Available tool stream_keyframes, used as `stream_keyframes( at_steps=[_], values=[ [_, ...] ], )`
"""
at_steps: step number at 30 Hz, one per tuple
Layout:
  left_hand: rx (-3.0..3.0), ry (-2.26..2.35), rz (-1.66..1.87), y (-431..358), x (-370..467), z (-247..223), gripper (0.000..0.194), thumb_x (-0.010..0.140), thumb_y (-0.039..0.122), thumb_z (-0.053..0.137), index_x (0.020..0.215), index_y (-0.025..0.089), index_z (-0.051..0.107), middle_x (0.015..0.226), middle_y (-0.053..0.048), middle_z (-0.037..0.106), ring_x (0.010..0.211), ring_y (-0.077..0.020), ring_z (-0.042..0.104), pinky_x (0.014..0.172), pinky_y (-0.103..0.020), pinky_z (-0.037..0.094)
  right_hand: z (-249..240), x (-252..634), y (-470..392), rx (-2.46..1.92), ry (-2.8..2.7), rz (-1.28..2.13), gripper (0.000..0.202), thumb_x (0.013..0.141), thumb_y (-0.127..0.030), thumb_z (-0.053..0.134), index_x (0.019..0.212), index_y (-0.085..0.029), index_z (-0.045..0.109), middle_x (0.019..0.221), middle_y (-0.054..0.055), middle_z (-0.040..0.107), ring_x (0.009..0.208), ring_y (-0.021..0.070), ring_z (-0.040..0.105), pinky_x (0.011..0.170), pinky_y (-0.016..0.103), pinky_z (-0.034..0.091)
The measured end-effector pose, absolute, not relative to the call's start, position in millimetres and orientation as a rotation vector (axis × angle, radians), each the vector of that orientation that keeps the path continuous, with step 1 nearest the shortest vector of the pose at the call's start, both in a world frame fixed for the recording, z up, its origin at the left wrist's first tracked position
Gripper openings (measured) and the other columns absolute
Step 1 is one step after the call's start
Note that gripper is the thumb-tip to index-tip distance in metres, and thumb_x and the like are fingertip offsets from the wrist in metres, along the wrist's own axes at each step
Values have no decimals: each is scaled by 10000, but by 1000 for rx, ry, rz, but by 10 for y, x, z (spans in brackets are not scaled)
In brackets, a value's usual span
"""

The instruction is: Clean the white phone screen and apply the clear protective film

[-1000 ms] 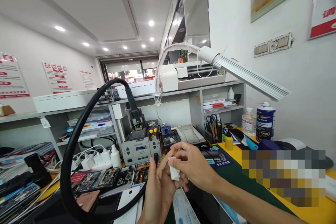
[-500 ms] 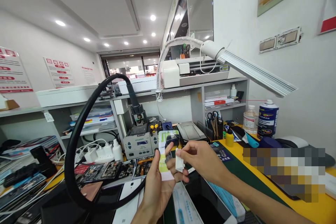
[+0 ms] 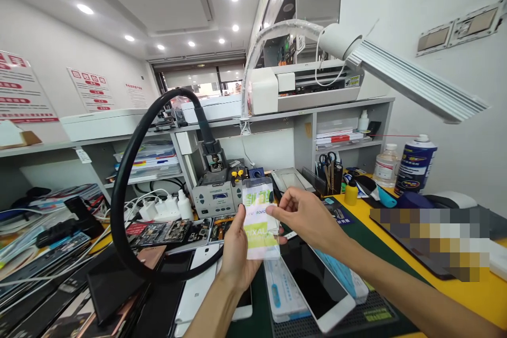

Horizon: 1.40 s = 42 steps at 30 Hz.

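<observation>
My left hand point(image 3: 237, 251) holds a clear film sheet point(image 3: 260, 222) with green and white printing, its thumb on the left edge and fingers behind. The sheet stands nearly upright in the middle of the view. At its right edge is my right hand point(image 3: 299, 211), thumb and index finger pinched together. Something small and white shows below those fingertips, partly hidden by the sheet and fingers. Under the hands, a white-framed phone point(image 3: 317, 282) with a dark screen lies across a white and blue box point(image 3: 283, 296).
A thick black hose point(image 3: 119, 195) loops on the left from a grey soldering station point(image 3: 216, 198). Phones and circuit boards point(image 3: 162, 232) cover the left side. A lamp point(image 3: 420, 76) hangs at upper right, above a blue spray can point(image 3: 416, 163) and a yellow bottle point(image 3: 350, 191).
The printed sheet now faces the camera more fully, with its lower part uncovered. My right hand has shifted to its right edge. The camera view has tilted down.
</observation>
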<state>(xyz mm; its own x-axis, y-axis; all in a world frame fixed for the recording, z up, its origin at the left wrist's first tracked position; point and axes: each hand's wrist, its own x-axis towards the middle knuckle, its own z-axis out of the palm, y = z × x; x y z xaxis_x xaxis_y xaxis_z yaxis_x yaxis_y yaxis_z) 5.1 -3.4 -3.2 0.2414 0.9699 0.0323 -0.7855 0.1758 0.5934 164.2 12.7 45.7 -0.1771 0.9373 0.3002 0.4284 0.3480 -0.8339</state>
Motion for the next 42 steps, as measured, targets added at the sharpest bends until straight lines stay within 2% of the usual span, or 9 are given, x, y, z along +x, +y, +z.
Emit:
stream_keyframes(
  at_steps=[5, 9, 13, 16, 20, 23, 27, 33, 42],
  values=[
    [612, 410, 1408, -23, 58, -75, 543, 1052, 468, 491, 1495, 155, 532, 1061, -129, 781, 1085, -291, 729, 990, -452, 562, 428, 1640, 97, -1243, -1807, 818, 332, 911, -477, 674, 734, -237, 527, 654, -9, 682, 614, 181, 681, 541, 267, 451],
    [630, 376, 1488, -24, 25, -53, 564, 1049, 476, 496, 1511, 154, 510, 1022, -127, 786, 1052, -273, 729, 1003, -431, 540, 360, 1632, 93, -1279, -1902, 752, 364, 927, -519, 641, 738, -215, 577, 638, -6, 671, 539, 149, 629, 522, 260, 431],
    [606, 335, 1536, -40, -2, 21, 506, 1070, 465, 423, 1386, 124, 624, 1152, -157, 763, 929, -238, 731, 939, -398, 559, 253, 1596, 98, -1134, -1940, 1259, 470, 939, -638, 568, 775, -198, 583, 699, 12, 706, 452, 128, 629, 394, 225, 425],
    [544, 329, 1559, -75, -18, 93, 509, 1074, 475, 393, 1292, 113, 678, 1225, -167, 736, 921, -241, 732, 892, -385, 573, 234, 1576, 102, -970, -1896, 1456, 518, 939, -687, 538, 779, -195, 565, 613, -5, 687, 394, 95, 576, 386, 193, 428],
    [487, 291, 1577, -125, -59, 166, 480, 1028, 498, 499, 1321, 149, 649, 1139, -179, 745, 929, -280, 746, 818, -384, 583, 269, 1561, 147, -914, -1857, 1364, 518, 901, -677, 619, 783, -172, 613, 558, -5, 669, 434, 105, 608, 417, 185, 468],
    [408, 290, 1613, -115, -94, 166, 408, 1007, 397, 562, 1292, 121, 660, 958, -139, 741, 857, -250, 739, 894, -415, 585, 234, 1498, 184, -1017, -1803, 1323, 495, 878, -637, 681, 733, -170, 606, 585, -6, 664, 450, 119, 637, 381, 186, 472],
    [287, 341, 1642, -42, -144, 114, 338, 976, 335, 614, 1207, 100, 691, 895, -96, 713, 808, -219, 717, 974, -470, 580, 71, 1322, 154, -1127, -1808, 1331, 516, 941, -610, 601, 653, -185, 553, 540, -15, 625, 381, 97, 586, 322, 169, 429],
    [272, 325, 1651, -15, -172, 112, 242, 984, 318, 596, 1070, 123, 711, 865, -65, 681, 766, -207, 698, 912, -482, 609, -72, 1146, 28, -1136, -1898, 1497, 513, 948, -582, 583, 615, -195, 536, 538, -6, 627, 353, 107, 571, 304, 191, 418],
    [212, 338, 1590, 0, -182, 153, 253, 996, 323, 567, 1011, 125, 724, 854, -89, 651, 750, -225, 686, 778, -444, 629, 112, 1386, 166, -1024, -2148, 566, 497, 1052, -438, 445, 615, -206, 490, 569, -3, 620, 465, 109, 534, 499, 251, 335]
  ],
)
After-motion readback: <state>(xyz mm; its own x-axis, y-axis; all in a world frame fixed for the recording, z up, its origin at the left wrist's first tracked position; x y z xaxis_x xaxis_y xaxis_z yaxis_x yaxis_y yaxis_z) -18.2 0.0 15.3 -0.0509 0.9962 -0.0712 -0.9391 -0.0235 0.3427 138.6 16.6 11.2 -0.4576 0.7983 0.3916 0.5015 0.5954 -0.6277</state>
